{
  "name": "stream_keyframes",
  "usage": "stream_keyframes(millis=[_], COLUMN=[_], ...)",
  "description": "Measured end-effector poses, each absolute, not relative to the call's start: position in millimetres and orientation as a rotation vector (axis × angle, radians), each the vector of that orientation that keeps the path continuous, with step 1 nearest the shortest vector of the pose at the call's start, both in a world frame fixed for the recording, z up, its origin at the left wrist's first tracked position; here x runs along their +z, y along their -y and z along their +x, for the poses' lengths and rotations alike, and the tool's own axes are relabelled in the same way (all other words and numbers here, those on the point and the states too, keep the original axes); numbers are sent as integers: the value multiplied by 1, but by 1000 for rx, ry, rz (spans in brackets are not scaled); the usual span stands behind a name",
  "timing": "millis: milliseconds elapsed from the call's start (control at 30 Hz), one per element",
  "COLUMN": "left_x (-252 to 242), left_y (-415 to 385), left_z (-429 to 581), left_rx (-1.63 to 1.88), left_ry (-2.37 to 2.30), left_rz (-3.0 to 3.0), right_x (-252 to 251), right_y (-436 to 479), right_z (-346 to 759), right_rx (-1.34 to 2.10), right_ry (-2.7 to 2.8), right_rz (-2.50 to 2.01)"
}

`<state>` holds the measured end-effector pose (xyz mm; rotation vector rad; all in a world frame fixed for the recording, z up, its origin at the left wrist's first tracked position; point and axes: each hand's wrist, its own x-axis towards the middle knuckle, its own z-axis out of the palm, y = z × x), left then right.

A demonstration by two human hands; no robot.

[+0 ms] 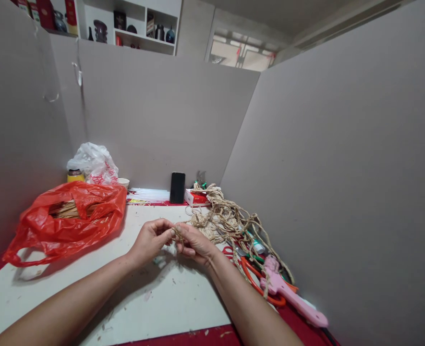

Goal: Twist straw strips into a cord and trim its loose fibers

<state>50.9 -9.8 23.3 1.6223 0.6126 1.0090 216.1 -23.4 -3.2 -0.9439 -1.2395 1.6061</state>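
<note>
Nearest you, your two bare forearms (pixel 71 295) reach in from the lower edge and bring your fingers together over a white board (pixel 154 322). Your left hand (pixel 153 241) pinches one side of a small piece of twisted cord (pixel 176 234), thumb against forefinger; the cord sits right between your fingertips, partly hidden by them. Your right hand (pixel 197 244) is clamped on its other side, fingers curled beneath. Expect it to be light and pliable, rough rather than slippery, hard to break but apt to fray or untwist; hold it close to the crossing strands, one pinch on each side. Whether it joins the rope heap (pixel 230 221) just right of your fingers, you cannot tell from here.

Well left of your fingers slumps a red plastic bag (pixel 71 238) with dry stalks (pixel 65 209) showing in it. Below your fingers, the board is dotted with scraps and lies over a red cloth (pixel 172 340). Beyond your fingertips a black phone (pixel 177 187) stands upright; to their right, past the rope, lie orange handles (pixel 279 301) and a pink tool (pixel 298 298). Grey partitions (pixel 154 105) rise around your fingers, with white shelves (pixel 145 41) high to their left and a window (pixel 226 52) high to their right.
</note>
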Motion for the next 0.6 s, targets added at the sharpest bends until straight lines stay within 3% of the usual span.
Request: stream_keyframes(millis=[233, 467, 600], left_x=[19, 10, 6], left_y=[7, -4, -7], left_z=[54, 52, 50], left_rx=[999, 1113, 1177], left_ry=[-675, -828, -824], left_rz=[1561, 1544, 1582], right_x=[-2, 15, 14], right_y=[21, 34, 44], right_z=[211, 197, 181], right_rx=[1339, 683, 512], right_ry=[1281, 1233, 1335], right_rz=[-1080, -1212, -1203])
